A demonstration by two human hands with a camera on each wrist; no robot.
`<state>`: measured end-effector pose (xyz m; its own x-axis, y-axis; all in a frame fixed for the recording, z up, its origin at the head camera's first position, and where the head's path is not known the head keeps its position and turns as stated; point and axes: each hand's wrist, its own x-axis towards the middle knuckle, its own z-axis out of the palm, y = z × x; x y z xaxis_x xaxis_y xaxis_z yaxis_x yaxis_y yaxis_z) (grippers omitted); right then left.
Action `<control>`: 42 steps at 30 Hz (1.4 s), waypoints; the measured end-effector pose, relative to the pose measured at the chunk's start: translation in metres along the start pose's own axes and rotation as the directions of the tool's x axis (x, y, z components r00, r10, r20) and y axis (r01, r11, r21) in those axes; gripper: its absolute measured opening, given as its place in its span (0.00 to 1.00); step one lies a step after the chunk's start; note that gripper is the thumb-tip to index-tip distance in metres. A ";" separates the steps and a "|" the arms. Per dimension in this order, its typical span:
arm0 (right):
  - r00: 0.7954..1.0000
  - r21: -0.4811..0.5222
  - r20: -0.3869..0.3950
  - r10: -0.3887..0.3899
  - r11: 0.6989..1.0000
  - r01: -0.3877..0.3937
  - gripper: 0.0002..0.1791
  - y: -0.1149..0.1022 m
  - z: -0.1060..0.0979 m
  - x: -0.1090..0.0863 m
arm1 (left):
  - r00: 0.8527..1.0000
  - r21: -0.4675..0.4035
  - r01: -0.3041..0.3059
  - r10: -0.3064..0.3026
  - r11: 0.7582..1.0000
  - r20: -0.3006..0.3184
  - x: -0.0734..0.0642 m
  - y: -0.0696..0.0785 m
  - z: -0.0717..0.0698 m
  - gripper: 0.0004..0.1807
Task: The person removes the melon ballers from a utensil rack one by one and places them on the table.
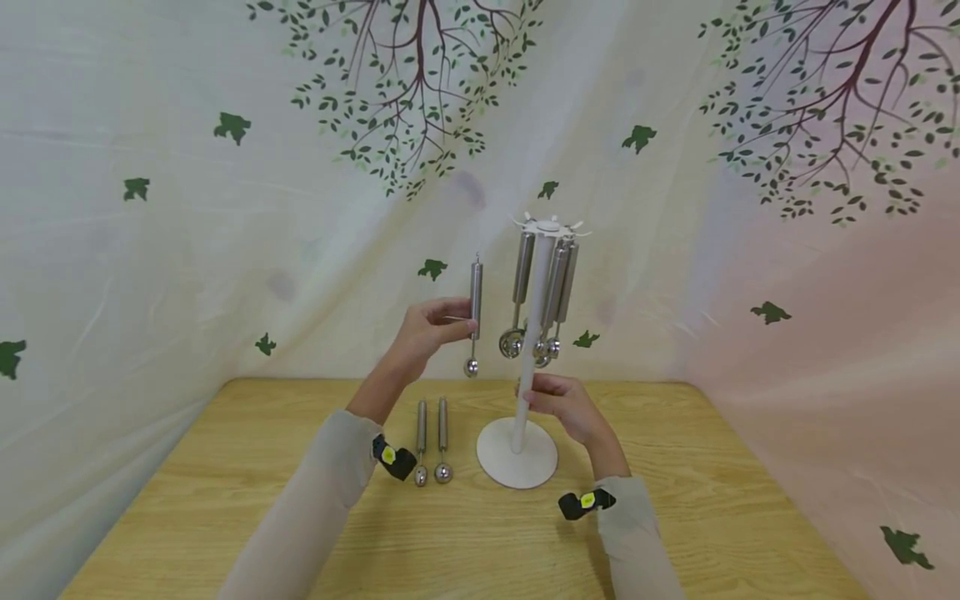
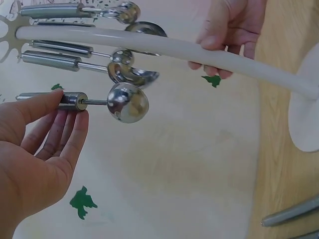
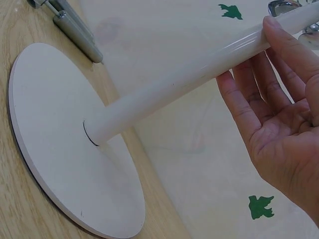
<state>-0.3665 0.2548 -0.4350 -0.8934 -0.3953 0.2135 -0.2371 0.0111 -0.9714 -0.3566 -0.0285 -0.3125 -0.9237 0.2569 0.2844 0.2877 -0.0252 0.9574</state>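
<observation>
Left hand (image 1: 424, 335) pinches metal utensil (image 1: 476, 292) upright — frame centre.
Right hand (image 1: 570, 407) grips white pole (image 1: 534, 325) — just right of centre.

Two utensils (image 1: 442, 429) lie on the table (image 1: 675, 467), left of the stand (image 1: 529, 358).

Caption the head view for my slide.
A person's left grip holds a metal utensil beside a white stand; the right grip holds the stand's pole.

This looks like a curtained-off booth, with a wood-grained desk (image 1: 720, 500) under the hands (image 1: 426, 333) (image 1: 567, 406) and tree-printed cloth (image 1: 337, 250) hanging beyond and either side of them.
</observation>
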 end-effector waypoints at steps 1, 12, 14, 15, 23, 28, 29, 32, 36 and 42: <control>1.000 -0.001 0.002 -0.001 1.000 0.001 0.26 0.000 0.000 0.000 | 1.000 0.009 0.017 -0.017 1.000 -0.004 -0.002 -0.004 -0.002 0.22; 0.999 0.008 0.023 -0.029 1.000 0.029 0.23 0.003 -0.003 -0.002 | 0.990 0.063 0.134 -0.132 0.989 -0.040 -0.033 -0.047 -0.028 0.23; 0.999 0.004 0.024 -0.026 1.000 0.026 0.24 0.003 -0.003 -0.001 | 0.988 0.067 0.150 -0.148 0.986 -0.036 -0.038 -0.054 -0.035 0.23; 0.999 0.003 0.023 -0.026 1.000 0.026 0.25 0.004 -0.003 -0.001 | 0.988 0.065 0.154 -0.152 0.986 -0.030 -0.041 -0.058 -0.038 0.24; 0.999 -0.004 0.019 -0.027 1.000 0.027 0.24 0.003 -0.002 -0.001 | 0.972 0.066 0.232 -0.228 0.971 -0.053 -0.055 -0.091 -0.061 0.23; 0.999 -0.009 0.015 -0.029 1.000 0.029 0.23 0.004 -0.002 0.000 | 0.947 0.091 0.316 -0.308 0.944 -0.097 -0.062 -0.111 -0.068 0.22; 1.000 -0.011 0.013 -0.028 1.000 0.028 0.22 0.004 -0.003 0.000 | 0.943 0.095 0.327 -0.317 0.940 -0.106 -0.063 -0.114 -0.068 0.22; 1.000 -0.014 0.008 -0.024 1.000 0.024 0.21 0.005 -0.003 0.000 | 0.934 0.103 0.346 -0.332 0.933 -0.133 -0.065 -0.123 -0.069 0.21; 1.000 -0.017 -0.001 -0.020 1.000 0.020 0.20 0.005 -0.004 0.001 | 0.930 0.118 0.353 -0.335 0.928 -0.150 -0.068 -0.132 -0.070 0.22; 1.000 -0.020 -0.008 -0.015 1.000 0.014 0.23 0.006 -0.004 0.002 | 0.911 0.137 0.394 -0.366 0.909 -0.189 -0.072 -0.141 -0.069 0.23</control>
<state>-0.3715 0.2577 -0.4395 -0.8927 -0.3884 0.2284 -0.2576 0.0240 -0.9659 -0.3487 -0.1103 -0.4644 -0.9948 0.0609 -0.0818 -0.0673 0.2106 0.9753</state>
